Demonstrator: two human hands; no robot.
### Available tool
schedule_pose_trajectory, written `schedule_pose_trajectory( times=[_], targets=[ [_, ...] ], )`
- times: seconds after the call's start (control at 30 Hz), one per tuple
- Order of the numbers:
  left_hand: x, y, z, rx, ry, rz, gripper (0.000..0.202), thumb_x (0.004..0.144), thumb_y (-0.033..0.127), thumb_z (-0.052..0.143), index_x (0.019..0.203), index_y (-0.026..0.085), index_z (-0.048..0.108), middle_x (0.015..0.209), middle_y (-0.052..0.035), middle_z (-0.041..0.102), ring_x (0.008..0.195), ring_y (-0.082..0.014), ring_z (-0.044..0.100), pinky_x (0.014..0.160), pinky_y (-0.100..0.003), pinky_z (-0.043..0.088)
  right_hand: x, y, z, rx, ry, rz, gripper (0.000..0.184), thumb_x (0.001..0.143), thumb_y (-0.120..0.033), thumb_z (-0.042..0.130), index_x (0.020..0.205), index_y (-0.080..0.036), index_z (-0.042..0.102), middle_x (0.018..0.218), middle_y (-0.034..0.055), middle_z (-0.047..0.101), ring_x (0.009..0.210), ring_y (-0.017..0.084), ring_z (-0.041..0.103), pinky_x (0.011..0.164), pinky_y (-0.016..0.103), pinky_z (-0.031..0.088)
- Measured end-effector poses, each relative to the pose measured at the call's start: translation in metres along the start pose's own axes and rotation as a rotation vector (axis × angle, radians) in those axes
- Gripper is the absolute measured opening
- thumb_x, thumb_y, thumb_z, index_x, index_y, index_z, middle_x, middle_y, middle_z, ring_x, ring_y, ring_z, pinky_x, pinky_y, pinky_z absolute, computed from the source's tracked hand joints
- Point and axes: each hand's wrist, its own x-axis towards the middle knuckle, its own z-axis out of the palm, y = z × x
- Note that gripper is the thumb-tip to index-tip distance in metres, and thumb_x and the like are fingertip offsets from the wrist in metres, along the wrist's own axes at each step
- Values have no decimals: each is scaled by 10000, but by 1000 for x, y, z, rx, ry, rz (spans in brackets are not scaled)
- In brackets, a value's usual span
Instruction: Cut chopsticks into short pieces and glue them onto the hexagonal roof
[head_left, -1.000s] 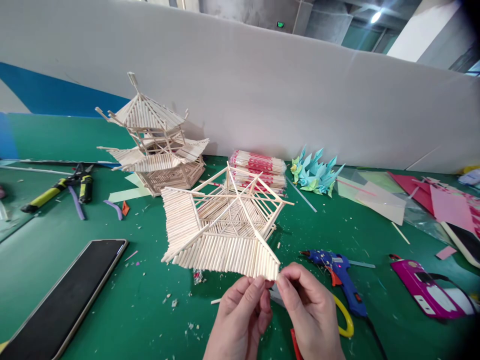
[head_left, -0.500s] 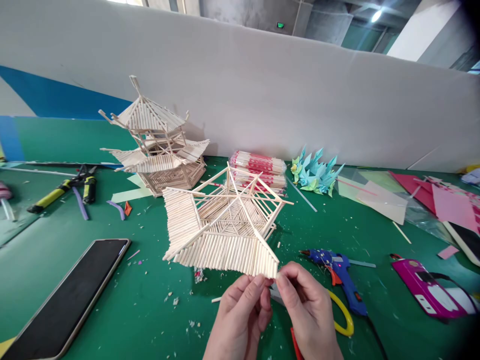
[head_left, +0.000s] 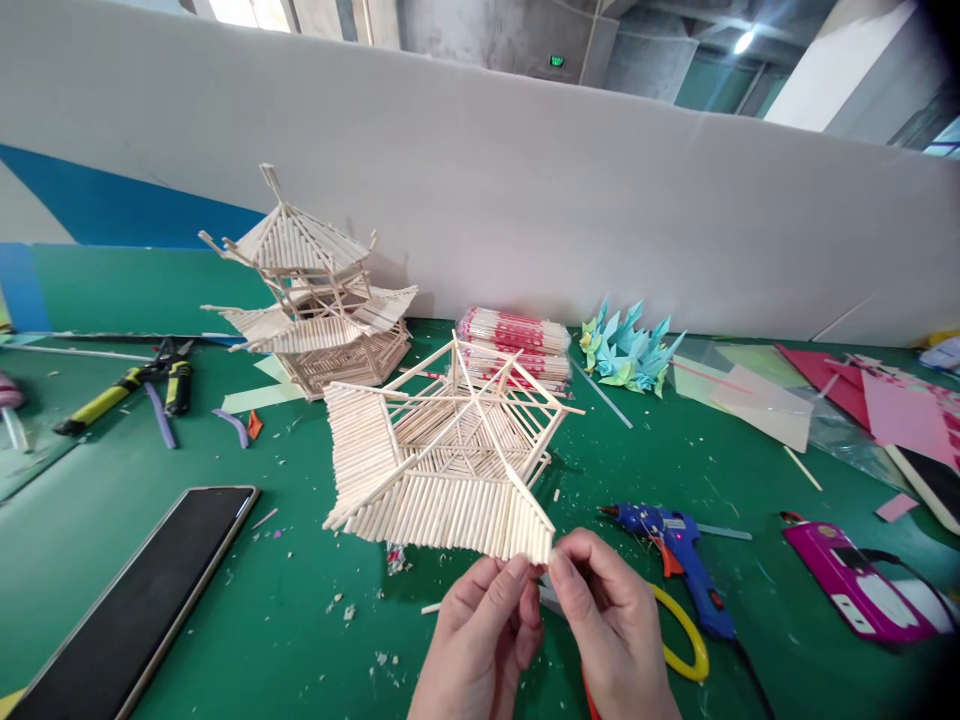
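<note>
A half-roofed pavilion model (head_left: pixel 442 510) made of thin wooden sticks stands in front of me, with stick panels on its left and front sides and open framing elsewhere. At the front panel's right corner, my left hand (head_left: pixel 487 620) pinches the lower stick ends between thumb and fingers. My right hand (head_left: pixel 607 610) is closed on the same corner, its thumb and forefinger pressed at the edge. Under my hands lie scissors with a yellow handle (head_left: pixel 686 640), partly hidden. To the right of them is a blue glue gun (head_left: pixel 690 560).
A finished stick pagoda (head_left: pixel 307 300) stands back left, beside bagged stick bundles (head_left: pixel 514 345) and blue folded-paper pieces (head_left: pixel 630 345). Pliers (head_left: pixel 127 390) and a phone (head_left: pixel 142 600) lie left. A magenta device (head_left: pixel 855 580) and paper sheets (head_left: pixel 765 395) lie right. A wall panel (head_left: pixel 600 200) closes the back.
The view has tilted up slightly, so everything sits a little lower. Both hands keep their grip on the roof corner, with hardly any other movement.
</note>
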Motion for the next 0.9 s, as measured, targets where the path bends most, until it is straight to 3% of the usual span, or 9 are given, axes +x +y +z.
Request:
schedule_pose_trajectory(
  times=[0.17, 0.27, 0.37, 0.47, 0.53, 0.6, 0.73, 0.83, 0.9],
  targets=[
    [0, 0, -2, 20, -18, -20, 197, 580, 267, 791, 604, 120, 662, 546, 13, 540, 513, -40, 461, 508, -131, 367, -2, -1, 0, 38, -23, 0, 219, 851, -317, 481, 671, -192, 493, 548, -36, 502, 480, 91, 451, 447, 176, 372],
    [0, -3, -9, 118, -49, -70, 246, 594, 322, 777, 696, 117, 685, 543, 18, 520, 491, -35, 427, 483, -132, 333, -3, 0, -2, 36, 36, -21, 262, 869, -343, 443, 661, -194, 498, 576, -36, 488, 522, 93, 461, 474, 169, 382],
    [-6, -7, -24, 344, -134, -79, 297, 619, 397, 742, 704, 122, 670, 498, 37, 471, 431, -27, 342, 422, -147, 246, -7, 8, -11, -31, 179, 18, 287, 880, -370, 418, 686, -197, 541, 630, -25, 518, 576, 97, 473, 511, 159, 397],
    [-21, -6, -42, 701, -266, -19, 299, 662, 425, 690, 677, 129, 656, 536, 30, 465, 461, -47, 354, 446, -173, 255, -14, 23, -27, -94, 273, 126, 257, 849, -413, 463, 755, -203, 579, 719, -5, 574, 650, 114, 512, 571, 169, 436],
    [-31, -1, -54, 1005, -326, 102, 243, 738, 364, 619, 671, 133, 651, 612, 6, 493, 528, -76, 414, 494, -194, 304, -21, 35, -40, -141, 320, 191, 256, 807, -449, 510, 798, -206, 592, 779, 10, 601, 698, 130, 537, 596, 179, 458],
    [-37, 6, -66, 1322, -315, 305, 207, 811, 263, 513, 707, 139, 642, 683, -25, 533, 603, -112, 476, 550, -218, 352, -28, 47, -53, -211, 364, 237, 283, 761, -479, 554, 830, -208, 602, 826, 24, 618, 731, 145, 556, 598, 185, 474],
    [-33, 20, -79, 1902, -101, 766, 245, 862, 180, 384, 849, 142, 625, 782, -83, 589, 721, -194, 533, 650, -317, 409, -43, 62, -70, -320, 385, 252, 331, 737, -500, 562, 879, -204, 601, 882, 48, 625, 770, 170, 578, 596, 199, 496],
    [-21, 24, -78, 2325, -4, 902, 245, 867, 143, 378, 894, 147, 622, 781, -76, 595, 706, -205, 527, 636, -335, 404, -51, 66, -74, -361, 349, 227, 341, 751, -493, 545, 896, -188, 594, 862, 69, 632, 740, 179, 593, 586, 215, 510],
    [-14, 23, -75, 2494, 12, 942, 249, 854, 81, 387, 922, 138, 620, 801, -79, 602, 723, -210, 528, 645, -337, 396, -54, 66, -76, -386, 312, 192, 333, 762, -478, 539, 895, -179, 595, 833, 80, 642, 715, 185, 607, 573, 225, 519]
  ],
)
